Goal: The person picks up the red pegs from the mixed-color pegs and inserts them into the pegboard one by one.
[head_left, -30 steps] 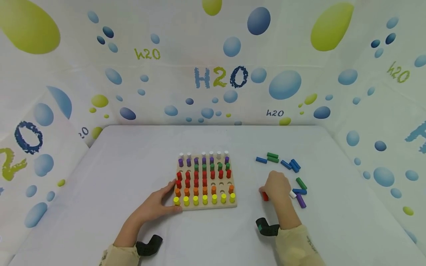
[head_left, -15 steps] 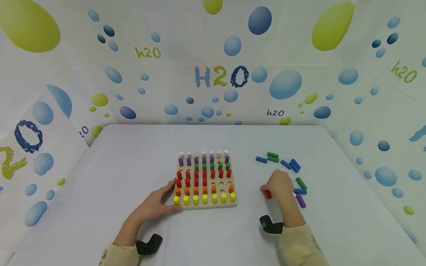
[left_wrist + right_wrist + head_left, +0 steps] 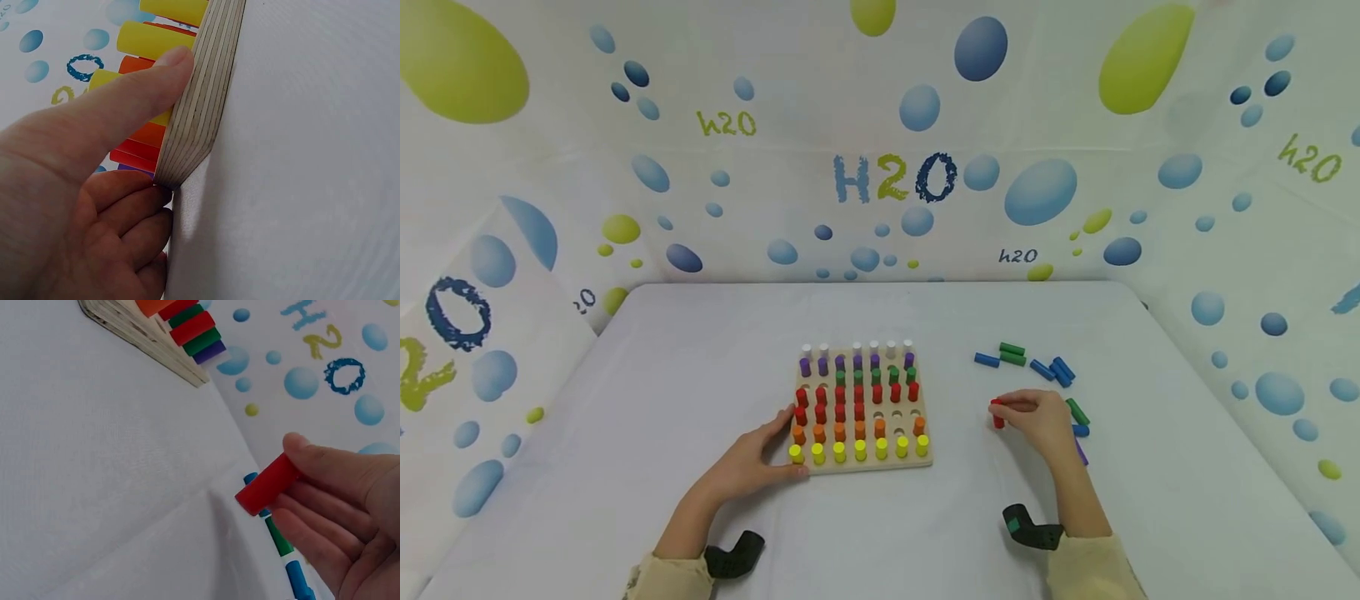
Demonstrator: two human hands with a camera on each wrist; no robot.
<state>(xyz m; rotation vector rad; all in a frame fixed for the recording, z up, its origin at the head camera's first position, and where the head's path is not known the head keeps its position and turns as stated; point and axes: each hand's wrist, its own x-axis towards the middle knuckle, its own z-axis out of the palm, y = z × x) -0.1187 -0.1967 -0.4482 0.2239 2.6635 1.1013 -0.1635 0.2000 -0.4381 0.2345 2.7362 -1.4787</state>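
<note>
A wooden pegboard (image 3: pixel 865 468) stands at table centre, with rows of white, purple, green, red, orange and yellow pegs upright in it. Several holes are bare. My left hand (image 3: pixel 747 463) holds its near left corner, thumb at the front edge and fingers at the left side; in the left wrist view the thumb (image 3: pixel 140 87) lies against the layered wooden edge (image 3: pixel 203 81). Right of the board, my right hand (image 3: pixel 1039 423) pinches a red peg (image 3: pixel 997 414) between thumb and fingers, roughly upright. The same red peg (image 3: pixel 269 484) shows above the cloth in the right wrist view.
Loose pegs lie beyond and beside the right hand: green ones (image 3: pixel 1012 359), blue ones (image 3: pixel 1042 369), another green (image 3: pixel 1077 411), and a purple one (image 3: pixel 1081 452) partly hidden by the wrist. White cloth covers the table (image 3: pixel 700 350); a patterned sheet (image 3: pixel 797 200) hangs behind.
My right hand has lifted the red peg and turned it upright, while the wrist has swung right over the loose pegs. The left hand stays at the board's corner.
</note>
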